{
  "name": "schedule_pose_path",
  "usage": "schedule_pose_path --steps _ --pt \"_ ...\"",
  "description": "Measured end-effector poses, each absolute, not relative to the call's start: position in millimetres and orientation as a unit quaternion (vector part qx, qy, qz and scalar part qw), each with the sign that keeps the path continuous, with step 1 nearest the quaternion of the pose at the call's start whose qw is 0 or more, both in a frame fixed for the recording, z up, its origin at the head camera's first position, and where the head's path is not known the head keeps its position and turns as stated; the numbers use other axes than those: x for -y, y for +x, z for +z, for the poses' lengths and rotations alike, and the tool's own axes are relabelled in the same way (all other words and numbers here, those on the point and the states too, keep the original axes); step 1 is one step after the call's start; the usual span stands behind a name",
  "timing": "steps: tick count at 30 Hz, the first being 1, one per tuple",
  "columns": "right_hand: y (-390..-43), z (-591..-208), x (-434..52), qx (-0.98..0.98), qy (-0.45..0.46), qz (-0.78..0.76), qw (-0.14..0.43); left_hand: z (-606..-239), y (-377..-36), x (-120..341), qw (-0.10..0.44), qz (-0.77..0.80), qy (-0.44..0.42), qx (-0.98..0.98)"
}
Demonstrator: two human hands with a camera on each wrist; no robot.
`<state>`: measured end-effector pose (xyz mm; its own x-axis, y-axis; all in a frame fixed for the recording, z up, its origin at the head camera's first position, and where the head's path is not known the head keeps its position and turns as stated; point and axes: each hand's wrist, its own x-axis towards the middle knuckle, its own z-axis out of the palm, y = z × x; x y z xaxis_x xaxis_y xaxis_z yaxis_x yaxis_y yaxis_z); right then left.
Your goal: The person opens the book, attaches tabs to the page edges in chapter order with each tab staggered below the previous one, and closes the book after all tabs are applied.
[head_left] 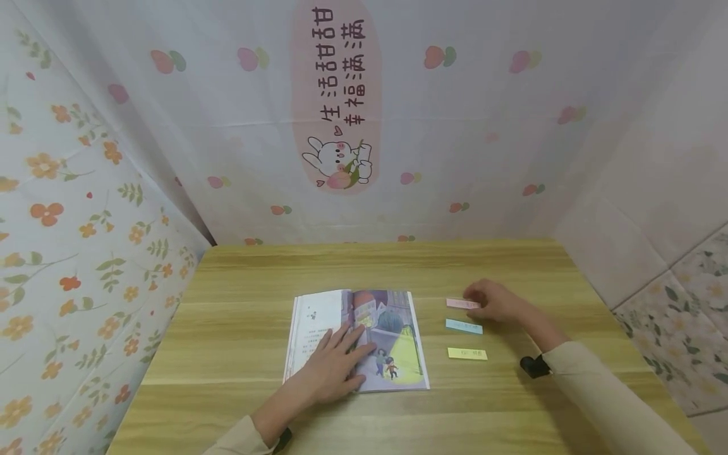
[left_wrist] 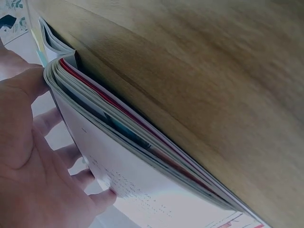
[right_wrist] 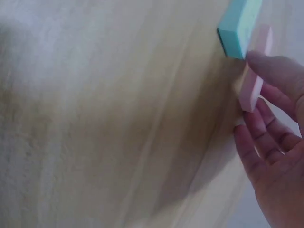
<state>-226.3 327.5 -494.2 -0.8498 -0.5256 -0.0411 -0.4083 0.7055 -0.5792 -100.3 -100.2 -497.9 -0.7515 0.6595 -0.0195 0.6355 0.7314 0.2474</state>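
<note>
An illustrated book [head_left: 404, 373] lies spread out on the wooden table. My left hand [head_left: 332, 366] rests across its middle with fingers spread, pressing the pages near the fold; the left wrist view shows the thick stack of page edges [left_wrist: 137, 128] beside that hand. To the right, my right hand [head_left: 497, 302] has its thumb and fingers around the right end of a pink sticky note pad [head_left: 457, 303], pinching it. Just nearer than the pink one is a blue sticky note pad [head_left: 463, 326], which looks thick in the right wrist view. All the pads bear handwriting.
A yellow sticky note pad [head_left: 467, 354] lies nearest to me in the column of pads. The wooden table [head_left: 239, 328] meets a printed cloth [head_left: 489, 151] at the back, and a floral cloth [head_left: 85, 253] hangs along the left side.
</note>
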Motion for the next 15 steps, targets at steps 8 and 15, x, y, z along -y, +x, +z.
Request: schedule_pose_path --steps 8,15 --pt "-223.1 -502.2 -324.9 -0.932 -0.253 -0.250 0.075 -500.5 -100.7 99.5 0.043 0.105 0.351 -0.930" --pt "-219.1 -499.6 -321.5 -0.935 -0.246 -0.245 0.068 -499.0 -100.0 100.4 0.044 0.107 0.346 -0.931"
